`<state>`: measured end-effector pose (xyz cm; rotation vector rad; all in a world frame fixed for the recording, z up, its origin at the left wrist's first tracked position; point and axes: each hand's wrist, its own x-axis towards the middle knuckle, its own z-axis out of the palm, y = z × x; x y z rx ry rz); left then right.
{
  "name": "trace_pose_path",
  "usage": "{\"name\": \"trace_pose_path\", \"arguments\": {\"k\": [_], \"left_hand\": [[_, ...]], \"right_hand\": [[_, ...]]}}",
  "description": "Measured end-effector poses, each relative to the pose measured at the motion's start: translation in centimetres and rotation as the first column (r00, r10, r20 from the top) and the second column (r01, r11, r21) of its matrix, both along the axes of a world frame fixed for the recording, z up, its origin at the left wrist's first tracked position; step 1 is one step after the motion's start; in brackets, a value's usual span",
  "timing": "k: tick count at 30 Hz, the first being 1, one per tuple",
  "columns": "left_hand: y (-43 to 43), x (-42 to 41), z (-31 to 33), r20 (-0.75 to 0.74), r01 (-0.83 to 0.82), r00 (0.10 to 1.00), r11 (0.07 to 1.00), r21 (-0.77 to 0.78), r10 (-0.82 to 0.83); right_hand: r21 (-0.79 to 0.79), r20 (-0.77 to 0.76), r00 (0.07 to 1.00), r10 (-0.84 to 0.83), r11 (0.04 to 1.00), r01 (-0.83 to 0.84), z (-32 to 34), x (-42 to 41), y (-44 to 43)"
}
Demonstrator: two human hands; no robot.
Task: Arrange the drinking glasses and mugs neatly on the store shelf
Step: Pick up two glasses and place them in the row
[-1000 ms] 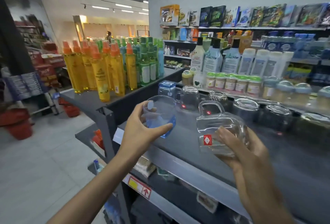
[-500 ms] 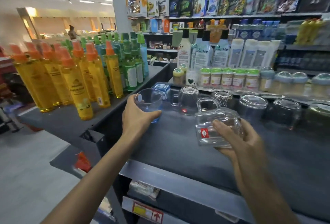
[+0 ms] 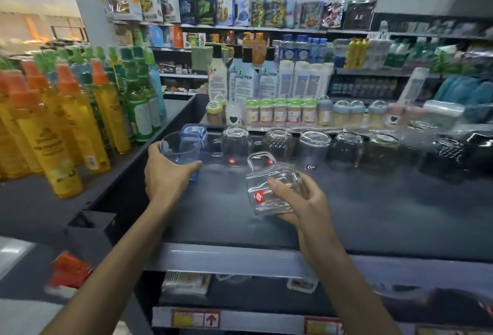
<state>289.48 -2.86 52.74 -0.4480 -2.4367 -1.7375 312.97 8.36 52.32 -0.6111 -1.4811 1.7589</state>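
behind left hand (image 3: 166,177), blue glass (image 3: 179,148) part-hidden; behind right hand (image 3: 302,201), mug (image 3: 264,185).

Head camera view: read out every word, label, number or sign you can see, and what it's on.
No words or numbers are legible.
Red up-arrow, no text: lower shelf edge tag.
Red diamond sticker on the clear mug: too small.
Pale sticker on the blue glass: blurred.
Yellow bottles' labels: blurred.
Top-shelf boxes: blurred.
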Motion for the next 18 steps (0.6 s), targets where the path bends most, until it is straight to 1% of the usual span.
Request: {"name": "trace_pose_path", "arguments": {"k": [10, 13, 18], "left_hand": [[-0.2, -0.12, -0.13, 0.047, 0.021, 0.999, 1.0, -0.011, -0.021], [-0.07, -0.07, -0.27, 0.04, 0.032, 0.999, 0.999, -0.015, -0.031], [0.0, 0.0, -0.44, 0.039, 0.041, 0.998, 0.998, -0.041, -0.04]], "right_hand": [[-0.013, 0.015, 0.999, 0.031, 0.999, -0.031, -0.6, -0.13, -0.07], [0.015, 0.019, 1.0, 0.014, 1.0, -0.014, -0.9, -0.2, -0.1], [0.043, 0.021, 0.999, 0.038, 0.998, -0.039, -1.03, -0.14, -0.19]]}}
